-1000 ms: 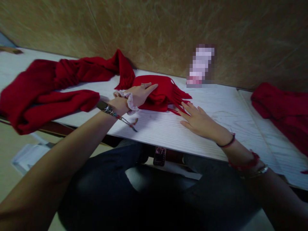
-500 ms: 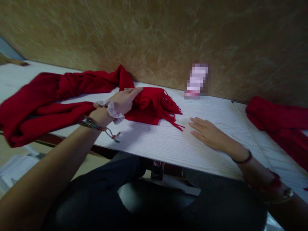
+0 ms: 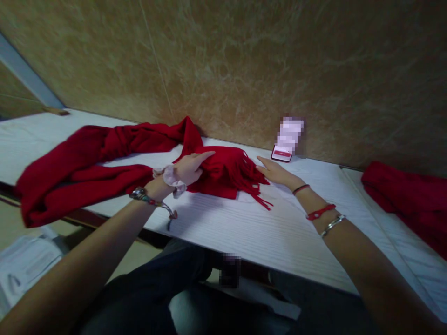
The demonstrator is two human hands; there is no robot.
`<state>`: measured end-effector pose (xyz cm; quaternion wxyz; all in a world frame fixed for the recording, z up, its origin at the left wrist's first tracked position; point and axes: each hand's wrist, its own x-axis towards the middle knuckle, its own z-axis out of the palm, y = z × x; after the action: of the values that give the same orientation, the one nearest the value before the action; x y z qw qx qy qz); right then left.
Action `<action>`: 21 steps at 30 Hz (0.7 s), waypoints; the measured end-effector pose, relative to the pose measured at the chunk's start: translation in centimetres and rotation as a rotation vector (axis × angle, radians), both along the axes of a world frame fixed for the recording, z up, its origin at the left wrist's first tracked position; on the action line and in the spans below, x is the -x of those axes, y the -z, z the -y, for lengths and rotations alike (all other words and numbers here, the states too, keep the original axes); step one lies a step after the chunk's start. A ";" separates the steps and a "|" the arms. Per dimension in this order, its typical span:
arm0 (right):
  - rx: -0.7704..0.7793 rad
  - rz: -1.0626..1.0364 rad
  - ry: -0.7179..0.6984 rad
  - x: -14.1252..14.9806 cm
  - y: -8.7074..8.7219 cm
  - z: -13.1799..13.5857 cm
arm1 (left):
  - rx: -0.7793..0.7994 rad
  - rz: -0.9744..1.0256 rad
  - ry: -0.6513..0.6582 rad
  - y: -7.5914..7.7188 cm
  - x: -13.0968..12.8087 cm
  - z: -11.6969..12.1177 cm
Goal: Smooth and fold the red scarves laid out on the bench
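A long red scarf (image 3: 77, 153) with a fringed end lies in a loop across the white tabletop (image 3: 216, 228). Its fringe (image 3: 253, 188) points to the right. My left hand (image 3: 188, 168) rests on the scarf close to the fringed end, with one digit stretched out and the other fingers partly hidden beneath the hand. At the right side of the fringe, my right hand (image 3: 275, 172) reaches in with its fingers extended, the fingertips at or just above the strands. Whether they touch the strands I cannot tell.
A phone (image 3: 282, 153), its screen blurred, leans against the marbled wall (image 3: 223, 70) behind the table. More red fabric (image 3: 405, 195) lies at the right. A small wooden piece (image 3: 56, 111) sits at the far left. White packaging (image 3: 30, 265) is below the table's front edge.
My right hand has moved left and away from me, from the bare tabletop to the fringe. My left hand stays on the scarf. The whole view has shifted slightly.
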<state>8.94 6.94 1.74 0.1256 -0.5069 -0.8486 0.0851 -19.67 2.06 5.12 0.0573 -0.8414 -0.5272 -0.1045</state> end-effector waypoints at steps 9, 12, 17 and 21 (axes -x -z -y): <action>-0.001 -0.001 -0.210 0.9 1.4 0.8 | -0.129 0.106 -0.243 -2.6 1.8 0.0; -0.047 0.121 -0.209 1.0 2.0 2.1 | 0.001 -0.044 -0.129 -1.5 1.7 -0.3; -0.024 0.202 -0.158 -0.2 2.0 3.4 | 0.059 -0.211 -0.033 -0.2 2.2 -0.7; -0.013 0.233 -0.128 -2.3 1.8 4.4 | -0.067 -0.162 -0.081 -1.2 2.9 -0.3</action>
<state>11.26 2.55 -0.09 0.0240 -0.4571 -0.8887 0.0282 -22.56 2.37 6.36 0.1319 -0.8226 -0.5508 -0.0511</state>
